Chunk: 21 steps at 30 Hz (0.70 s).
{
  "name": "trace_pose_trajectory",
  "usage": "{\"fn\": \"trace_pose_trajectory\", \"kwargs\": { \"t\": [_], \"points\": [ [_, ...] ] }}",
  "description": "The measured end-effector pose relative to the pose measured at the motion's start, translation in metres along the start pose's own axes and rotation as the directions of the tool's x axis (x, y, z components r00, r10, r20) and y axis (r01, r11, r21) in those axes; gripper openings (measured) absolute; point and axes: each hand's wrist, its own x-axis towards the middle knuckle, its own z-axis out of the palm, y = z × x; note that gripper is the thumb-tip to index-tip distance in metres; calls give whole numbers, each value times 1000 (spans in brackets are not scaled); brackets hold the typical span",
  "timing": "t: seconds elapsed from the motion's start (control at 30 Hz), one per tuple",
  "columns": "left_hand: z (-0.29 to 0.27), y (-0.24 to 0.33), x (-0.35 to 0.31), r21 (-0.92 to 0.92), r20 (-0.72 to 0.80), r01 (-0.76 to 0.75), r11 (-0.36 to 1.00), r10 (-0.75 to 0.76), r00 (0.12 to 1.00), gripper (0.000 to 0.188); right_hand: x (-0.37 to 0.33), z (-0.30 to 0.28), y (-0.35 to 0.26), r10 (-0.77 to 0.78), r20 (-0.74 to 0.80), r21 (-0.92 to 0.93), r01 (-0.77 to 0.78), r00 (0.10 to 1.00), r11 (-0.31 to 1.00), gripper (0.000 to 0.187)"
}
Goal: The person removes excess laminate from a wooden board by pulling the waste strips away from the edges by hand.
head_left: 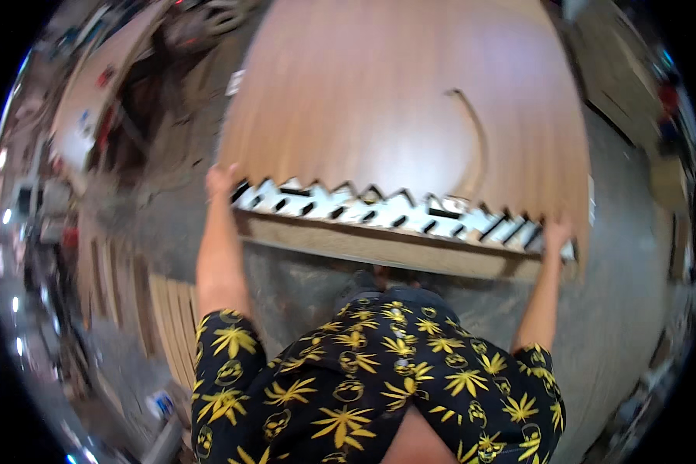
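"Black short-sleeved shirt (398, 340), yellow leaves all over it, closest of anything. What's stretched out past it?"

"Zigzag-edged white strip (332, 209), marked with slanting black bars, running along the near edge of the wood-grain board (363, 100)."

"And the hands?"

"Left hand (221, 182) at the board's near left corner, right hand (557, 232) at its near right corner, the two well apart. Both look curled, each touching one end of the strip. Whether they pinch the strip alone or the board along with it, I can't tell; they're blurred."

"Something thin lies on the board too."

"That's a curved tan band (478, 143), right of the board's middle, its near end reaching the strip."

"Farther out?"

"Off the board's left side, a long wood-topped table (116, 62). Left of the board and nearer to us, a row of pale wooden slats (174, 325). On the board's right, grey floor (622, 255), and beyond that a flat brown panel (619, 77)."
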Motion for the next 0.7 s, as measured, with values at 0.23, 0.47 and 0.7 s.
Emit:
{"fn": "trace_pose_trajectory", "kwargs": {
  "t": [0.23,0.47,0.7],
  "points": [
    [4,4,-7,-75,-79,-62,995,56,995,65,-41,-48,-110,-196,466,-78,260,863,962,64],
    [-5,-16,4,66,-87,33,997,-27,996,67,-37,-48,-110,-289,518,-54,368,805,928,68],
    [-4,-41,13,31,-123,84,996,-79,989,70,-42,-34,-103,-371,463,-103,464,805,880,65]
  ]
}}
